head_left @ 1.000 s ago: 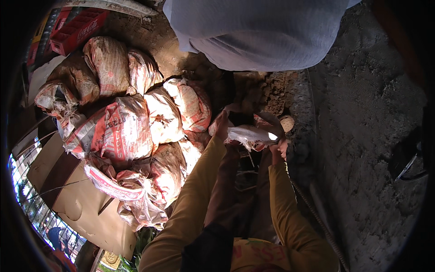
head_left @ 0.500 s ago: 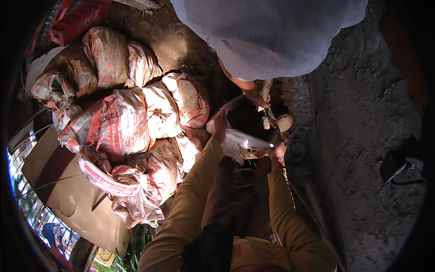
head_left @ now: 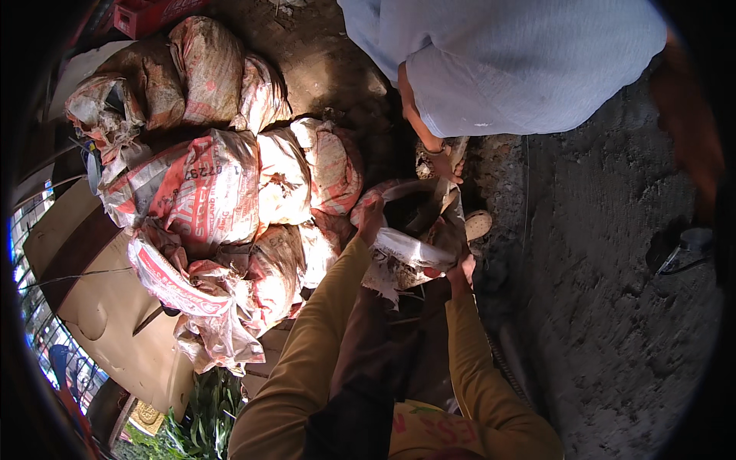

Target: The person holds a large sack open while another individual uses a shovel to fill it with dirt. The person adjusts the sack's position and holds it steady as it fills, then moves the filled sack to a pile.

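Note:
A whitish sack (head_left: 414, 247) is held with its mouth spread wide in front of my legs. My left hand (head_left: 371, 219) is closed on the left side of its rim. At the rim's near right side, my right hand (head_left: 462, 271) grips the edge. Across from me, a co-worker's hand (head_left: 443, 164) holds a pale wooden handle (head_left: 460, 146) just beyond the mouth. Something dark shows inside the opening; I cannot tell whether it is soil or a tool's blade. A tan, dotted rounded thing (head_left: 478, 225) lies right of the sack.
Several filled, dirty red-and-white sacks (head_left: 207, 184) are piled on the left. Behind them is a red crate (head_left: 153, 17). The co-worker in a light grey shirt (head_left: 506, 69) bends over at the far side. Rough grey ground (head_left: 606, 330) and a small pail (head_left: 694, 241) are on the right.
The sack's mouth now appears rounder and more open, its right side raised. The co-worker has shifted right in view, and the handle is less visible. Both my hands keep their hold.

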Demonstrator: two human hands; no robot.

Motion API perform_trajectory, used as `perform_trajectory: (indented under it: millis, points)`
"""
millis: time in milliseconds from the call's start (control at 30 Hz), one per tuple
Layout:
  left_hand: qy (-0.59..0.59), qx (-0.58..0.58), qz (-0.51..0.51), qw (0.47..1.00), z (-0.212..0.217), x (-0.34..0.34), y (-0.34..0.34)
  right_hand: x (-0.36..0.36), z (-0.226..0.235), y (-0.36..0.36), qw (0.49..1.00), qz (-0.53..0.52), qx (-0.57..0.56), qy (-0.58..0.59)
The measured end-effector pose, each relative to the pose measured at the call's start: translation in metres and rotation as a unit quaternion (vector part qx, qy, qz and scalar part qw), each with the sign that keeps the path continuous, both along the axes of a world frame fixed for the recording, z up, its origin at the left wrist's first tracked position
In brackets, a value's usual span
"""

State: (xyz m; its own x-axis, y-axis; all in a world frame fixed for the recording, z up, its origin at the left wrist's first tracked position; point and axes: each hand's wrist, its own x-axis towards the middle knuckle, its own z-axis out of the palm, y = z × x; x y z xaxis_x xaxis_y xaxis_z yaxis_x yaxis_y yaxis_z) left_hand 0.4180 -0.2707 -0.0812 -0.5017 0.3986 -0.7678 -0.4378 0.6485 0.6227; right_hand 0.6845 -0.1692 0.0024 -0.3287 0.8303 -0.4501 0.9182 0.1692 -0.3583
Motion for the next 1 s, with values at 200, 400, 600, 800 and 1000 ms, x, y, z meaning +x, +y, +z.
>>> perform_trajectory:
  millis: [200,400,600,800,1000]
  points:
    - [0.032,-0.01,0.004,0.999,0.002,0.008,0.009,0.022,-0.03,-0.006,0.991,0.029,0.07,0.112]
    - [-0.008,-0.06,-0.022,0.998,0.015,-0.005,0.01,0.018,-0.03,0.001,0.99,0.056,0.022,0.127]
    - [0.085,-0.089,-0.049,0.991,0.028,-0.006,-0.005,0.017,-0.045,-0.004,0.964,0.167,0.054,0.2]
    - [0.033,-0.253,-0.172,0.951,0.074,0.016,0.01,-0.021,-0.032,0.004,0.962,0.021,-0.143,0.233]
    - [0.168,-0.209,-0.143,0.953,0.048,0.043,-0.028,-0.046,-0.041,-0.017,0.938,-0.073,-0.208,0.268]
